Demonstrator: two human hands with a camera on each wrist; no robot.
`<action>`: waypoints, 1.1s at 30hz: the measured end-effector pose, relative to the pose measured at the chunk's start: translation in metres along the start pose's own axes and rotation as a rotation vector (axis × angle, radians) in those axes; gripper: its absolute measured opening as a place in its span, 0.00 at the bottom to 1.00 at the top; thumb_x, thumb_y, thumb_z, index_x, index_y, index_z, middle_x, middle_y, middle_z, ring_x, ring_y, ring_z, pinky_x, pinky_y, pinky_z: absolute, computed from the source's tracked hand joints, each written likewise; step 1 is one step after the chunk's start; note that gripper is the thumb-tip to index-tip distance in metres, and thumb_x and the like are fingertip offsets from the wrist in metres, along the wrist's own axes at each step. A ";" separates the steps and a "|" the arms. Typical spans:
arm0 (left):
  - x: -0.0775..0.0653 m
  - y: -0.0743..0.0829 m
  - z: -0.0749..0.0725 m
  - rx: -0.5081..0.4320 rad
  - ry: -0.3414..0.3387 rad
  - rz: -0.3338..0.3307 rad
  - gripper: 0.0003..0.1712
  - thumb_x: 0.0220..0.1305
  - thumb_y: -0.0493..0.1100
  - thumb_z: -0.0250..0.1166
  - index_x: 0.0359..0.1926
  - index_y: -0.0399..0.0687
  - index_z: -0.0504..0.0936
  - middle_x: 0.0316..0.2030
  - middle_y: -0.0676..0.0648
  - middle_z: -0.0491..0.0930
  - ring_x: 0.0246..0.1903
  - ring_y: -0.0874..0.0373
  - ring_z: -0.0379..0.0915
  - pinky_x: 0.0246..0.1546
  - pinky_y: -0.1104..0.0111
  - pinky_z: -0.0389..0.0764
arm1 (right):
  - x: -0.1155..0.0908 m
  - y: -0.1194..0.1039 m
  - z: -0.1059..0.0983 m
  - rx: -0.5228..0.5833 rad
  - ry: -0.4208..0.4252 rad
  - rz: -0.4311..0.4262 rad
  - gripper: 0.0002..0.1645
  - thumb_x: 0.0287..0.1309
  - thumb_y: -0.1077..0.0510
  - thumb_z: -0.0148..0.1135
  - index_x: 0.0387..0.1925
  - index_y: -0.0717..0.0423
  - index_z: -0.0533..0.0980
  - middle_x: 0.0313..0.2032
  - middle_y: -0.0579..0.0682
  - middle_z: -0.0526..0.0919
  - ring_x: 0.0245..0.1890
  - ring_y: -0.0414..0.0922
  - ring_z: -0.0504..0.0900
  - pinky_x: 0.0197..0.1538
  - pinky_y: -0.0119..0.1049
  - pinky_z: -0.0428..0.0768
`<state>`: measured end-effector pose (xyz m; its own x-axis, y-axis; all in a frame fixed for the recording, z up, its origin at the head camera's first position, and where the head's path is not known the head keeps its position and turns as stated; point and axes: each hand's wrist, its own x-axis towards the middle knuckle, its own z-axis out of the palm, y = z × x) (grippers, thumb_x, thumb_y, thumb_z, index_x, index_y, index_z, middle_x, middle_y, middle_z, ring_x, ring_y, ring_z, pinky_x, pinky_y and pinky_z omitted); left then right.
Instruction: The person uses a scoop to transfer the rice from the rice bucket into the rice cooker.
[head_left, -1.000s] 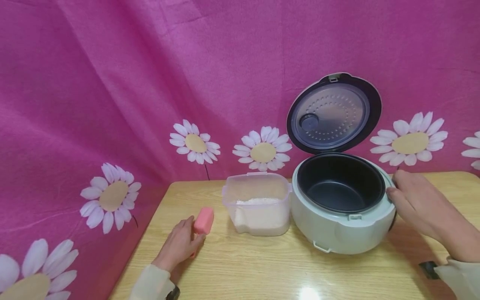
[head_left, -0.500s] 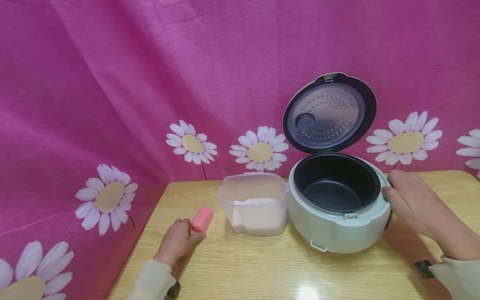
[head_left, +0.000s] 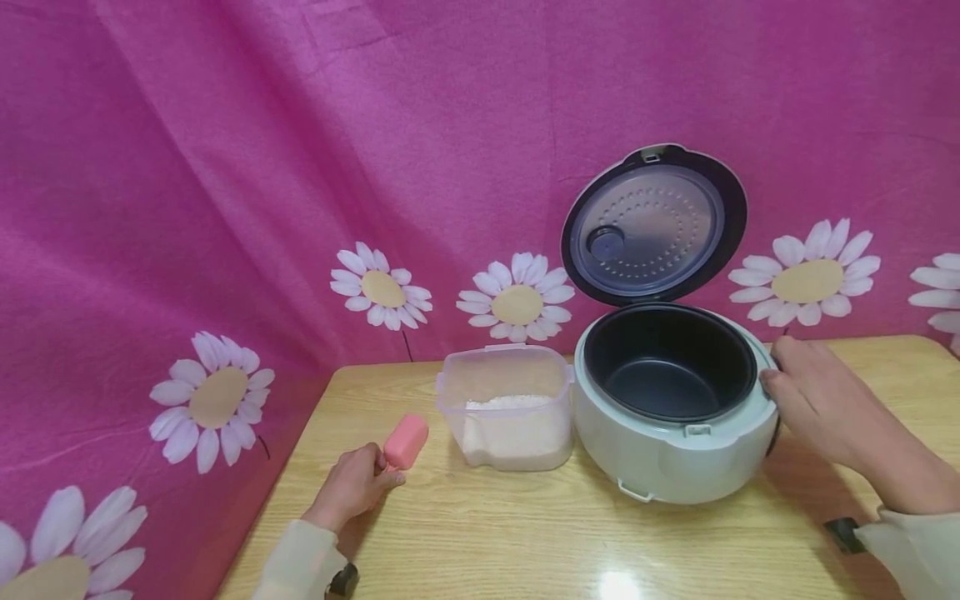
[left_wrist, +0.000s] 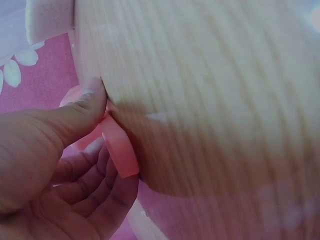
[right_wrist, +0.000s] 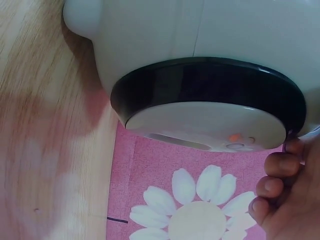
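Note:
My left hand (head_left: 347,483) pinches the handle of a pink scoop (head_left: 406,442) at the left of the table in the head view. The left wrist view has the thumb over the neck of the scoop and the fingers curled under its handle (left_wrist: 120,149). An off-white rice cooker (head_left: 675,479) stands at the right, its lid (head_left: 652,225) raised and its dark inner pot (head_left: 663,385) uncovered. My right hand (head_left: 828,404) grips the cooker's right edge, thumb near the rim. Its curled fingers (right_wrist: 282,165) show beside the cooker's dark panel (right_wrist: 210,82) in the right wrist view.
Between scoop and cooker stands a translucent tub (head_left: 498,375) partly filled with white rice (head_left: 517,403), close against the cooker. All of it rests on a wooden table (head_left: 480,533). A pink flowered cloth (head_left: 450,167) hangs behind and to the left.
My left hand has drawn back slightly along the scoop and closed around its handle; the scoop has turned a little. The right hand keeps its place on the cooker. The head view has shifted slightly.

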<state>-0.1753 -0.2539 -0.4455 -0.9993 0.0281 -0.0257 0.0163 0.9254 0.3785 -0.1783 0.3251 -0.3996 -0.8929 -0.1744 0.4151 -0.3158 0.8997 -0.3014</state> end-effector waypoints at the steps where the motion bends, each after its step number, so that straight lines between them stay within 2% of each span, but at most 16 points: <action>1: 0.000 0.000 0.000 0.001 0.001 0.008 0.18 0.60 0.47 0.76 0.31 0.45 0.74 0.24 0.51 0.72 0.26 0.58 0.66 0.29 0.67 0.67 | 0.000 -0.001 0.000 -0.002 -0.007 0.006 0.05 0.64 0.61 0.54 0.40 0.57 0.70 0.31 0.50 0.71 0.38 0.48 0.68 0.34 0.39 0.68; 5: 0.001 0.002 -0.001 0.019 0.002 0.031 0.15 0.61 0.46 0.75 0.30 0.46 0.76 0.24 0.52 0.75 0.26 0.60 0.68 0.29 0.68 0.68 | 0.001 -0.002 0.000 0.001 -0.023 0.012 0.05 0.65 0.61 0.54 0.41 0.58 0.70 0.32 0.50 0.71 0.39 0.48 0.68 0.34 0.39 0.68; 9: 0.001 0.003 -0.001 0.027 0.002 0.018 0.13 0.60 0.43 0.73 0.28 0.47 0.77 0.24 0.51 0.75 0.25 0.59 0.68 0.28 0.68 0.69 | 0.002 -0.003 0.001 0.012 -0.026 0.010 0.04 0.65 0.61 0.53 0.40 0.58 0.70 0.31 0.50 0.71 0.38 0.48 0.69 0.34 0.39 0.68; 15: 0.001 0.002 0.002 0.060 0.035 0.030 0.07 0.53 0.39 0.69 0.27 0.46 0.77 0.23 0.51 0.75 0.25 0.59 0.68 0.28 0.67 0.69 | 0.001 -0.004 0.002 0.027 -0.062 0.047 0.08 0.66 0.59 0.55 0.43 0.58 0.70 0.34 0.52 0.72 0.39 0.49 0.69 0.33 0.38 0.70; 21: 0.001 0.003 0.003 0.073 0.066 0.048 0.10 0.50 0.39 0.67 0.23 0.48 0.71 0.21 0.51 0.69 0.23 0.58 0.65 0.25 0.67 0.65 | 0.001 -0.003 0.002 0.029 -0.042 0.029 0.07 0.66 0.60 0.54 0.43 0.58 0.70 0.33 0.52 0.73 0.39 0.49 0.69 0.35 0.41 0.71; 27: 0.003 0.005 0.004 0.099 0.099 0.098 0.13 0.57 0.38 0.63 0.21 0.49 0.68 0.20 0.51 0.67 0.22 0.57 0.63 0.24 0.66 0.66 | 0.001 -0.003 0.001 0.028 -0.050 0.044 0.08 0.66 0.59 0.54 0.44 0.58 0.70 0.34 0.52 0.73 0.39 0.49 0.70 0.34 0.40 0.71; 33: 0.005 0.006 0.005 0.126 0.120 0.126 0.14 0.66 0.36 0.59 0.22 0.46 0.71 0.19 0.50 0.66 0.21 0.57 0.61 0.23 0.64 0.68 | 0.000 -0.003 0.000 0.024 -0.057 0.052 0.09 0.66 0.59 0.54 0.45 0.58 0.69 0.34 0.52 0.73 0.39 0.49 0.70 0.34 0.39 0.71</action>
<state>-0.1803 -0.2467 -0.4482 -0.9858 0.1086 0.1280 0.1383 0.9577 0.2524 -0.1771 0.3221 -0.3983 -0.9248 -0.1509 0.3493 -0.2759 0.8982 -0.3422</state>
